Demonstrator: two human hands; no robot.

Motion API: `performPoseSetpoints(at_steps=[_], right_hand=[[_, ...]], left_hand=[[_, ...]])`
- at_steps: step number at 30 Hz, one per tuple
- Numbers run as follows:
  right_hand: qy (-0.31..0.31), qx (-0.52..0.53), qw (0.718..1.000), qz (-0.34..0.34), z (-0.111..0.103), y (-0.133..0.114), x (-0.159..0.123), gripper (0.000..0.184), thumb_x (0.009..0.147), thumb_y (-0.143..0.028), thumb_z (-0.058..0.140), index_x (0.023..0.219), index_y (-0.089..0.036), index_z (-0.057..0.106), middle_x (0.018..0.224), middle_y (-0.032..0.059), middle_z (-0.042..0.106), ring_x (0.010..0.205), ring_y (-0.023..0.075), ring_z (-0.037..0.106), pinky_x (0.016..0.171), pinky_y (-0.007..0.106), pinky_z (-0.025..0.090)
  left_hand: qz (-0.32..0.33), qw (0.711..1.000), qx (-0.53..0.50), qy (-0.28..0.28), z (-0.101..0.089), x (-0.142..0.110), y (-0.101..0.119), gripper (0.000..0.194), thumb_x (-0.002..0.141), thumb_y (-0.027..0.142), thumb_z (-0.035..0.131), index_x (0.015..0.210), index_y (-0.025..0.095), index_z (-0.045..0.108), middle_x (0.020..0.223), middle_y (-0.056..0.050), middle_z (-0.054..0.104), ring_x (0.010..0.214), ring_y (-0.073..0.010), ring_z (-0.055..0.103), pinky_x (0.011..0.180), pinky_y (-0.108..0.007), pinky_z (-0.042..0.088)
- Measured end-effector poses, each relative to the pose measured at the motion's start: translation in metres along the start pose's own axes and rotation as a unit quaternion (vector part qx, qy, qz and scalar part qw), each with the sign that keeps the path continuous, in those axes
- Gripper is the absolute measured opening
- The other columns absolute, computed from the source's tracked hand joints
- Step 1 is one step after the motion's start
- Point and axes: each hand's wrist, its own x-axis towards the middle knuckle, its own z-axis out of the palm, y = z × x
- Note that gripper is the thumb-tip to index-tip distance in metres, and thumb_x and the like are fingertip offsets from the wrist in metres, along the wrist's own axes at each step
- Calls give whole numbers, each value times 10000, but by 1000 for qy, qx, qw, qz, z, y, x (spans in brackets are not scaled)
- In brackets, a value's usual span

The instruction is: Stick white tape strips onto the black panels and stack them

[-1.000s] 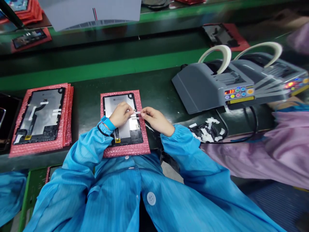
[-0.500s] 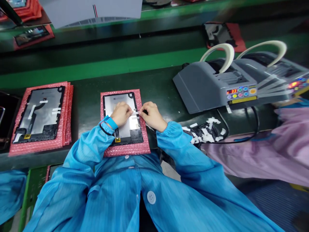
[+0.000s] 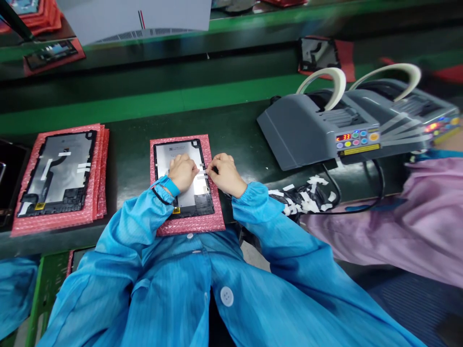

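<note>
A panel [image 3: 188, 200] lies on a pink sheet [image 3: 191, 227] on the tabletop [image 3: 128, 144]. The left hand [image 3: 183, 172] bends over its face, the right hand [image 3: 224, 173] over its right edge. Each grip is pinched closed; whether either holds tape cannot be told.

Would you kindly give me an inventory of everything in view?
Flat rectangular device panel: one, silver-black, front centre.
Pink bubble-wrap sheet: one visible, pink, beneath that panel.
Bubble-wrap stack bearing another panel: several sheets, pink, left.
Boxy tape dispensers: two, grey, cream-ringed, right.
Small strips: many, white, heaped before the dispensers.
Bent cords: some, black, below the dispensers.
Far panels: two or more, dark, on red wrap.
Broad flat sheet: one, pale, top.
Co-worker's cloth sleeve: one, lilac, right.
Person's cloth sleeves: two, blue, foreground.
Left hand, right hand: bare, at the nearest panel.
</note>
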Motion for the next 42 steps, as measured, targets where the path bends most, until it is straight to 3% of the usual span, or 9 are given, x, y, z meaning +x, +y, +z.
performPoseSetpoints(at_steps=[9, 13, 19, 23, 28, 31, 36, 39, 42], right_hand=[[-23, -29, 999, 23, -3, -3, 2, 127, 759, -185, 554, 659, -172, 631, 876, 94, 518, 922, 248, 466, 876, 451, 352], [18, -31, 999, 30, -9, -3, -6, 133, 783, -263, 560, 755, -179, 660, 852, 92, 520, 915, 259, 466, 885, 469, 347], [-1, -60, 997, -39, -1, -20, -40, 388, 793, -61, 378, 1057, -136, 653, 1013, 143, 553, 922, 252, 453, 854, 414, 380], [-17, -52, 998, -31, -3, -15, -38, 399, 752, -37, 401, 1027, -153, 666, 1001, 125, 579, 904, 238, 485, 833, 388, 403], [17, -31, 996, 77, -17, -5, -16, 257, 803, -144, 436, 926, -133, 662, 893, 127, 616, 878, 244, 555, 833, 392, 437], [-13, -60, 994, 87, -16, -14, -6, 146, 794, -200, 499, 806, -167, 640, 862, 124, 626, 853, 251, 573, 788, 379, 442], [-20, 27, 993, 112, -9, -29, 5, 142, 761, -135, 481, 639, -198, 521, 725, 67, 614, 734, 194, 580, 732, 320, 441], [14, 226, 952, 206, -7, -35, 6, 89, 751, -229, 532, 679, -205, 487, 601, 6, 567, 608, 165, 560, 654, 306, 457], [-16, 437, 860, 263, -5, -44, 6, 203, 646, -307, 666, 707, -196, 507, 533, -31, 547, 514, 141, 536, 580, 292, 462]], left_hand=[[4, 1000, 6, 11, 3, -1, 0, 151, 832, 229, 504, 761, 166, 622, 983, -106, 564, 1050, -285, 462, 867, -429, 366], [-8, 999, -4, 42, 3, -2, -2, 99, 800, 249, 556, 784, 168, 611, 980, -100, 564, 1045, -282, 472, 871, -422, 366], [0, 998, -16, 53, 6, -1, -1, 77, 781, 230, 576, 831, 177, 599, 1002, -92, 559, 1052, -271, 471, 886, -411, 361], [8, 998, -7, 62, 0, -5, -9, 146, 773, 252, 584, 897, 176, 601, 1045, -100, 556, 1069, -269, 472, 908, -400, 370], [-147, 973, 63, 167, -26, -42, -53, 238, 848, 277, 442, 952, 145, 610, 1059, -163, 572, 1058, -313, 499, 871, -432, 414], [-228, 963, 80, 119, -28, -65, -70, 275, 861, 301, 414, 874, 136, 633, 1002, -182, 604, 989, -322, 555, 813, -426, 450], [-218, 968, 97, 81, -13, -71, -61, 275, 880, 226, 366, 938, 142, 621, 1058, -163, 612, 1032, -288, 574, 831, -375, 466], [-236, 961, 111, 94, -9, -68, -51, 269, 895, 205, 347, 986, 119, 585, 1089, -167, 606, 1059, -265, 569, 846, -342, 465], [-258, 958, 75, 96, -10, -71, -47, 271, 923, 210, 297, 1023, 121, 533, 1040, -162, 637, 1006, -242, 609, 817, -321, 472]])
